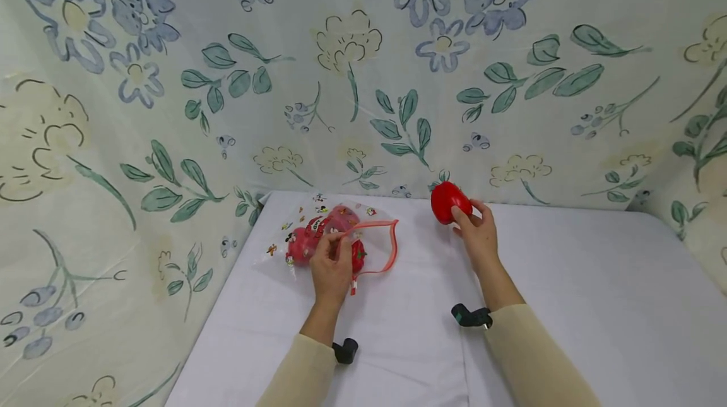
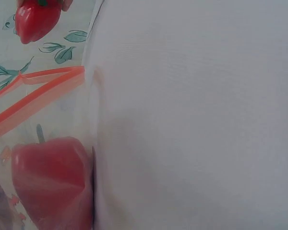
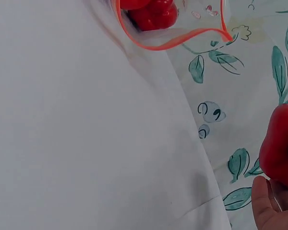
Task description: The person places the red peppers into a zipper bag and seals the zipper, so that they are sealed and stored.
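My left hand (image 1: 334, 271) pinches the upper edge of a clear zip bag (image 1: 394, 243) with an orange-red strip round its mouth and small cartoon prints. The mouth gapes toward the right. Inside lie several red bell peppers (image 1: 301, 246), one with its green stem near the opening; the left wrist view shows a bell pepper (image 2: 50, 177) through the plastic. To the right of the bag, my right hand (image 1: 479, 233) grips another red bell pepper (image 1: 447, 202), raised above the far table edge. In the right wrist view the fingertips (image 3: 261, 194) press against this pepper's side.
A white cloth covers the table (image 1: 409, 331), with a crease running front to back. Behind it and on the left hangs a floral curtain (image 1: 352, 79), close to the table's far edge. Black camera mounts (image 1: 471, 316) stick out from both wrists.
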The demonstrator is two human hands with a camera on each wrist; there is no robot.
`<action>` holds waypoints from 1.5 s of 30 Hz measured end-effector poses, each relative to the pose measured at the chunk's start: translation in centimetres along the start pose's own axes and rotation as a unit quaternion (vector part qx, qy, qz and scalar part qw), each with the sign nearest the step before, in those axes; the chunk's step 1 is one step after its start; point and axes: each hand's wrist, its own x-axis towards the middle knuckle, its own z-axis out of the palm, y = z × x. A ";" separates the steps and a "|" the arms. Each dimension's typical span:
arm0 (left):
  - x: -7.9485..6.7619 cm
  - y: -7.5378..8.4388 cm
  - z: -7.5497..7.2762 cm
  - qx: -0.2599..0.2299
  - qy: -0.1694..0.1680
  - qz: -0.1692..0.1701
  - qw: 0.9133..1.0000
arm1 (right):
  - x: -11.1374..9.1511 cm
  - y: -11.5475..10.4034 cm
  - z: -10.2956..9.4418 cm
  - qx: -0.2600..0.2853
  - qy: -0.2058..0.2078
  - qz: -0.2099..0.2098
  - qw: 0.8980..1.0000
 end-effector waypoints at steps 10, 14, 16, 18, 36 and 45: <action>0.0 -0.1 0.1 -0.004 0.005 0.009 1.000 | -4.5 -0.3 0.7 0.007 -0.060 -0.017 0.998; -0.1 0.0 0.1 0.001 0.005 0.006 1.000 | -6.5 0.1 1.5 -0.044 -0.122 -0.035 0.991; -0.1 0.0 0.2 0.003 0.004 0.007 1.000 | -7.3 0.4 2.1 -0.075 -0.152 -0.046 0.984; -0.1 0.1 0.2 0.007 0.003 0.008 1.000 | -8.0 0.8 2.9 -0.099 -0.175 -0.059 0.978; -0.3 0.0 0.3 -0.008 0.004 0.008 1.000 | -10.4 2.8 10.1 -0.058 -0.092 -0.059 0.992; -0.4 -0.2 0.4 0.004 0.006 0.010 1.000 | -11.2 2.6 12.5 -0.077 -0.067 -0.072 0.992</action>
